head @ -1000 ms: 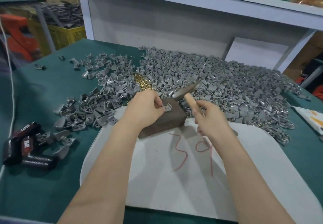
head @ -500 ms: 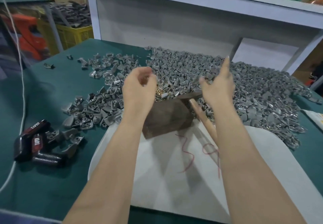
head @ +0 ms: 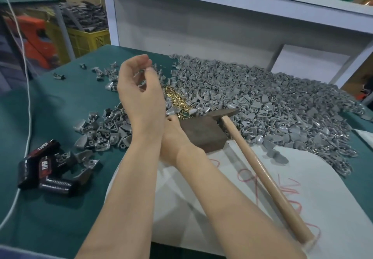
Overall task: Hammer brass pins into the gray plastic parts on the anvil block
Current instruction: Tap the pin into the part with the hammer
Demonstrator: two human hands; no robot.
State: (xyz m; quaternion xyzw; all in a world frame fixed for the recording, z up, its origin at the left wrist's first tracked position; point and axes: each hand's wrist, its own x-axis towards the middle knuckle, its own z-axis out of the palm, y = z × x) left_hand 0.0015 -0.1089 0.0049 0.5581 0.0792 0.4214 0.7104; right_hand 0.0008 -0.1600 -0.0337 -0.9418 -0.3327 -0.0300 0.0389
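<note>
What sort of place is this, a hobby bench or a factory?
Probably a small factory assembly bench. A huge heap of similar gray plastic parts covers the green table, loose brass pins lie beside a dark anvil block with a hammer, and a yellow crate behind seems piled with more.

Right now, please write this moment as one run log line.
hammer: lying free, head on anvil block | left hand: raised, fingers curled | right hand: mostly hidden under left wrist

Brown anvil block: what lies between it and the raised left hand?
In the head view, a loose heap of small brass pins lies between the anvil block and the left hand.
</note>
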